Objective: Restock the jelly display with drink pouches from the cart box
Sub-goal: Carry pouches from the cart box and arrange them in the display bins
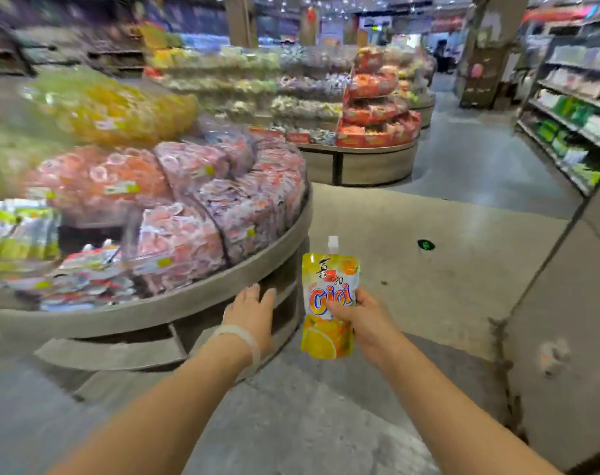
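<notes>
My right hand [363,318] grips an orange-and-yellow drink pouch [329,303] with a white cap, held upright in front of me just right of the display. The round tiered jelly display [223,286] fills the left half of the view, packed with bags of pink, orange and yellow jelly cups. At its lower left lie several flat drink pouches [86,265] in a compartment. My left hand [252,311] hovers with straight fingers in front of the display's base, holding nothing. The cart and its box are out of sight.
A second round display [377,156] with red packs stands farther back. Shelving [572,125] with green goods lines the right side. A grey pillar or cabinet [565,337] stands close on my right. The concrete floor [428,269] lies between them.
</notes>
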Demonstrator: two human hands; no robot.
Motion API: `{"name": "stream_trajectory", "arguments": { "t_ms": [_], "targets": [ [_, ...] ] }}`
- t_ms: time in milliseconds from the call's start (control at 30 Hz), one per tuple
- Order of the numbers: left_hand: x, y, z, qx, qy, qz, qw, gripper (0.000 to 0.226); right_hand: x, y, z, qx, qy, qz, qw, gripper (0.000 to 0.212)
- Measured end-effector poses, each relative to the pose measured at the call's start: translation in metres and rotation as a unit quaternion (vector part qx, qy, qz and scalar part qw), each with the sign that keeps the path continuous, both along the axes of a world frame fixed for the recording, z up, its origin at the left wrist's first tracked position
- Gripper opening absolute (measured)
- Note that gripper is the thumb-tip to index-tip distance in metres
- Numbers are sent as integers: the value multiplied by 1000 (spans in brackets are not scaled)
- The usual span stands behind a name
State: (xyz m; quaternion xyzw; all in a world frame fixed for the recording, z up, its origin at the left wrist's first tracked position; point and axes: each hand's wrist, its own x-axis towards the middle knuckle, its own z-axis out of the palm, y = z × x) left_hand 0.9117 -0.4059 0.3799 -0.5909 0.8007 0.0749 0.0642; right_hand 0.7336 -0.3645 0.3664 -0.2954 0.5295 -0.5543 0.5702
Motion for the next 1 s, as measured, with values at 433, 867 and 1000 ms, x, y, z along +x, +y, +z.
{"name": "stream_trajectory", "arguments": {
  "t_ms": [433, 867, 1000],
  "targets": [
    [296, -30, -8, 9, 16, 245, 969, 92, 317, -132, -9, 7, 52, 262, 964, 16],
    [513, -190, 28, -41, 10, 354, 934, 93, 566, -338, 12, -42, 39, 372, 926, 18],
    [553, -230, 21, -18, 12, 357, 934, 88, 610, -382, 14, -43, 37, 380, 923, 19]
  ]
}}
